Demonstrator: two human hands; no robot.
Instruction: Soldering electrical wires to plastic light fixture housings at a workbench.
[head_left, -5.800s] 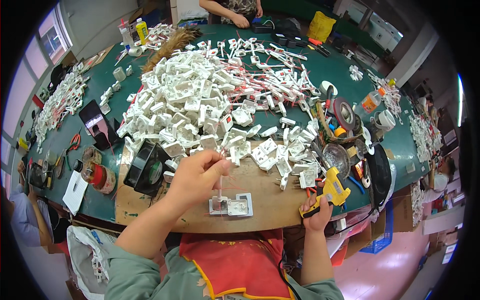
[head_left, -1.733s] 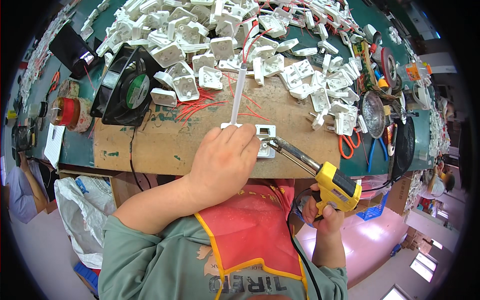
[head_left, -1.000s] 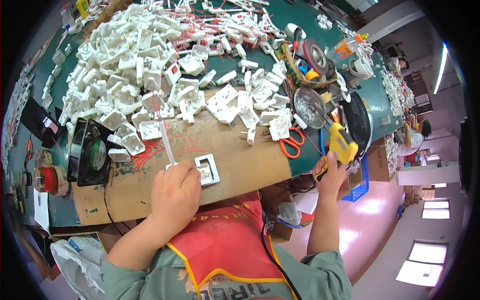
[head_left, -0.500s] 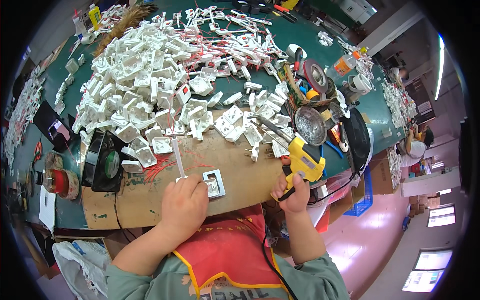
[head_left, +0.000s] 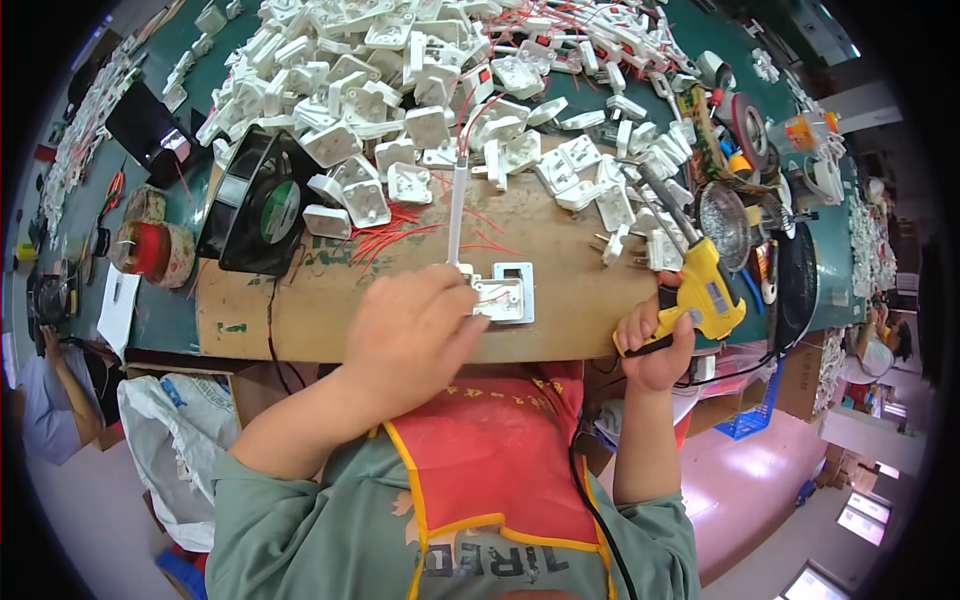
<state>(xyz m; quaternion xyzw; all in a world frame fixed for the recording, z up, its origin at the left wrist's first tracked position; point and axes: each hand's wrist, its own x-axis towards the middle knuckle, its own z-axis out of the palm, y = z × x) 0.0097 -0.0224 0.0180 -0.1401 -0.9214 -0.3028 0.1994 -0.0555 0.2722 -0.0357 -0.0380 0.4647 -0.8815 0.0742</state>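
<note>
At the front of the work board, my left hand (head_left: 415, 325) is bent over the left side of a small white plastic housing (head_left: 494, 297). Its fingertips are partly hidden behind the knuckles. From beside those fingers a slim white strip (head_left: 457, 212) points away from me, with red wires at its far end. The housing lies against a pale rectangular frame (head_left: 527, 290). To the right, my right hand (head_left: 655, 345) is closed round the grip of a yellow pistol-shaped soldering gun (head_left: 712, 290), its long tip pointing up and left over white parts.
A large heap of white housings (head_left: 370, 95) covers the far side. Red wire pieces (head_left: 385, 235) lie before it. A black fan (head_left: 262, 205) stands left, a red-banded jar (head_left: 150, 250) beyond it. Right are a round metal dish (head_left: 724, 222) and a tool basket (head_left: 705, 130).
The view has shifted, so the bench sits differently in the picture. My left hand stays at the white housing, more of which now shows; my right hand still grips the soldering gun.
</note>
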